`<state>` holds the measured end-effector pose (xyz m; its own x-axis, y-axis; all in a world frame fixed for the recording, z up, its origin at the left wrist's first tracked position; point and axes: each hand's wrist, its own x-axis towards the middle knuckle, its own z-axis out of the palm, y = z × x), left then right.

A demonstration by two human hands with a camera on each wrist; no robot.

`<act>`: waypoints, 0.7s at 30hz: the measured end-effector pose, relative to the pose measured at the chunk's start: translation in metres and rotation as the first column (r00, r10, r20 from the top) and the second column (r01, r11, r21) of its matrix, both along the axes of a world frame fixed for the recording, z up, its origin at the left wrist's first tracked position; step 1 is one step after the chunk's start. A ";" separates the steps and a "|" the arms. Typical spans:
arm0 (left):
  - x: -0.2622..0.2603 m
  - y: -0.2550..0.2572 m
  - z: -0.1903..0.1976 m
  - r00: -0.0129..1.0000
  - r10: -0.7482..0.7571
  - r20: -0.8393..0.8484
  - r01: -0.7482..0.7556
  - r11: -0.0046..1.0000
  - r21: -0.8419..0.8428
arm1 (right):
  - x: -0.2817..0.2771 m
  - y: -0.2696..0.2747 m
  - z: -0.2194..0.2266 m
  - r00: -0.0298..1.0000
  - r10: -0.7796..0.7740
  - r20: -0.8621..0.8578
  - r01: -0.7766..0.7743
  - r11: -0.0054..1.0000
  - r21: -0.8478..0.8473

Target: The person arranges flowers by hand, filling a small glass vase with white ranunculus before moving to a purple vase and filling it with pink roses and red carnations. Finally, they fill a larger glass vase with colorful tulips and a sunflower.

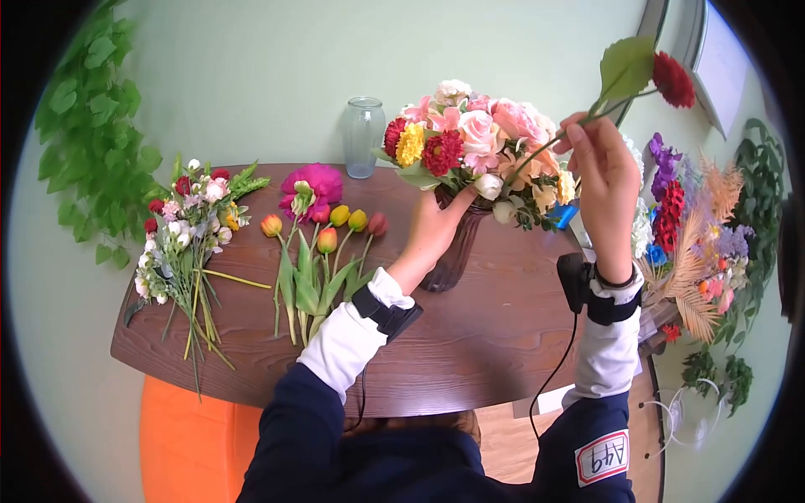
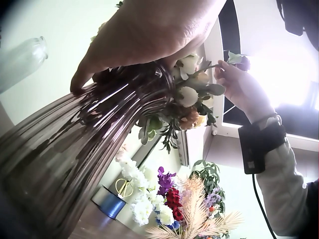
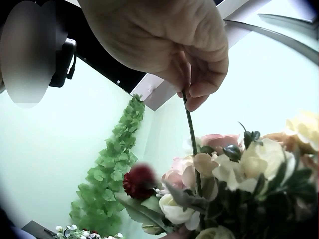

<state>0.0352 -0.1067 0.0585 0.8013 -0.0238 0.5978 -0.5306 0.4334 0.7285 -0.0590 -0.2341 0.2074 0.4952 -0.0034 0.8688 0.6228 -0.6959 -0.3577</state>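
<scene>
My left hand (image 1: 432,235) grips the neck of a dark, ribbed glass vase (image 1: 453,260), its thumb near the rim; the left wrist view shows the vase (image 2: 70,154) tilted. A full bouquet (image 1: 480,138) of pink roses, cream blooms and red and yellow flowers fills the vase. Above and right of it, my right hand (image 1: 599,172) pinches the stem of a red flower (image 1: 673,80) with one large green leaf (image 1: 627,71). In the right wrist view that stem (image 3: 192,132) runs down from the fingertips into the bouquet, where its lower end is hidden.
Several tulips (image 1: 327,239) and a magenta bloom (image 1: 312,184) lie on the brown table (image 1: 386,352). Mixed small flowers (image 1: 189,218) spread at the left. A clear glass jar (image 1: 363,138) stands at the back. More flowers (image 1: 671,210) and a blue ribbon spool (image 2: 110,204) are at the right.
</scene>
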 end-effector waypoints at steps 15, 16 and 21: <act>-0.014 0.004 0.012 0.971 -0.204 -0.125 0.195 0.977 -0.083 | 0.005 0.005 -0.032 0.985 -0.097 -0.146 0.081 0.991 -0.106; -0.015 0.004 0.013 0.971 -0.207 -0.123 0.198 0.977 -0.081 | 0.003 0.007 -0.034 0.986 -0.112 -0.124 0.091 0.982 -0.168; -0.014 0.002 0.009 0.970 -0.155 -0.188 0.143 0.987 -0.078 | 0.002 0.007 -0.054 0.997 -0.008 -0.082 -0.017 0.954 -0.300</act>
<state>0.0209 -0.1044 0.0675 0.8920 -0.1186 0.4362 -0.3084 0.5459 0.7790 -0.0566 -0.2267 0.1537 0.5633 0.2543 0.7862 0.6040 -0.7760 -0.1817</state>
